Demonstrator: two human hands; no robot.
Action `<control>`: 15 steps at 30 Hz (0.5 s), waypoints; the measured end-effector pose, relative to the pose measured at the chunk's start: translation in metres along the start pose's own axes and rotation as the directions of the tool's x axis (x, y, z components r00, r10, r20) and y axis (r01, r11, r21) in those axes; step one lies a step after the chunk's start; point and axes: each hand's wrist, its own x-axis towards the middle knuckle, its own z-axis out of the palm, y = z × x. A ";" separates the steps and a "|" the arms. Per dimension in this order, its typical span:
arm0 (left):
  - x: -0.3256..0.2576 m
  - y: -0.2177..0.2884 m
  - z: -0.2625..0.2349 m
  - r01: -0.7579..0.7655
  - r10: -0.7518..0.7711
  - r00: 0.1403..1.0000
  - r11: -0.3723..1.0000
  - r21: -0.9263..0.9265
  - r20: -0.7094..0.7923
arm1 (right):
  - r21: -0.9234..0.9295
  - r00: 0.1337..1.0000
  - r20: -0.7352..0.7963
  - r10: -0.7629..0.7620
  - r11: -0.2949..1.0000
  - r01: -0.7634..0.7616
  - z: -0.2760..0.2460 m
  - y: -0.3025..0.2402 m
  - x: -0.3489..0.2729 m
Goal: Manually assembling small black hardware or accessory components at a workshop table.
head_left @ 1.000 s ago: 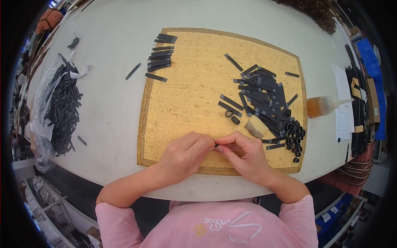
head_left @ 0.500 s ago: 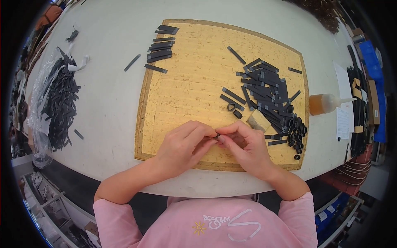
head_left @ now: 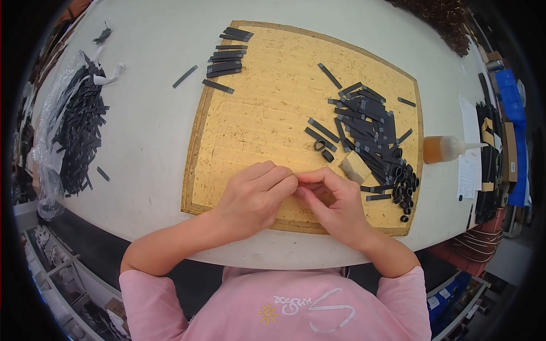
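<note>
Over the near part of a yellow board (head_left: 273, 113), my left hand (head_left: 253, 196) and my right hand (head_left: 338, 204) meet at the fingertips. Both are closed in a pinch. Whatever lies between them is hidden behind the left fingers. Just beyond the right hand lies a small tan block (head_left: 356, 167), with two black loops (head_left: 320, 146) to its left. Flat black strips with grey ends form a loose pile (head_left: 364, 116) farther back. Several small black rings (head_left: 406, 187) are heaped to the right of my right hand.
More black strips (head_left: 224, 68) lie in a row along the board's far left. A big heap of strips (head_left: 82, 131) spills from clear plastic (head_left: 51, 196) on the left of the white table (head_left: 148, 142). A squeeze bottle with amber liquid (head_left: 441, 149) lies beside the board's right edge.
My left hand has turned, so its fingers now cover the pinch point. The small dark piece that showed between the fingertips is out of sight. The whole view has shifted slightly.
</note>
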 end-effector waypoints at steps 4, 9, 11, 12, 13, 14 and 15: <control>0.003 -0.002 -0.005 0.038 -0.037 0.996 0.999 -0.016 0.081 | -0.022 1.000 -0.006 0.004 1.000 -0.004 -0.002 -0.002 0.001; 0.002 -0.002 -0.008 0.159 -0.156 0.987 0.951 -0.265 0.032 | 0.002 0.998 0.015 0.053 0.999 -0.053 -0.006 -0.009 0.002; 0.001 0.001 -0.008 0.149 -0.146 0.989 0.957 -0.248 0.032 | 0.019 0.999 -0.002 0.051 0.998 -0.051 -0.006 -0.009 0.001; 0.001 0.002 -0.008 0.147 -0.142 0.989 0.961 -0.233 0.036 | 0.016 0.999 -0.003 0.043 0.999 -0.043 -0.005 -0.008 0.001; 0.000 0.003 -0.008 0.141 -0.138 0.990 0.963 -0.229 0.030 | 0.029 0.999 -0.026 0.034 0.999 -0.033 -0.004 -0.007 0.000; -0.002 0.004 -0.008 0.115 -0.118 0.993 0.971 -0.211 -0.001 | 0.042 0.999 -0.048 0.025 0.999 -0.023 -0.003 -0.007 0.000; -0.003 0.004 -0.007 0.090 -0.098 0.995 0.977 -0.192 -0.032 | 0.040 0.999 -0.047 0.018 0.999 -0.016 -0.003 -0.006 0.000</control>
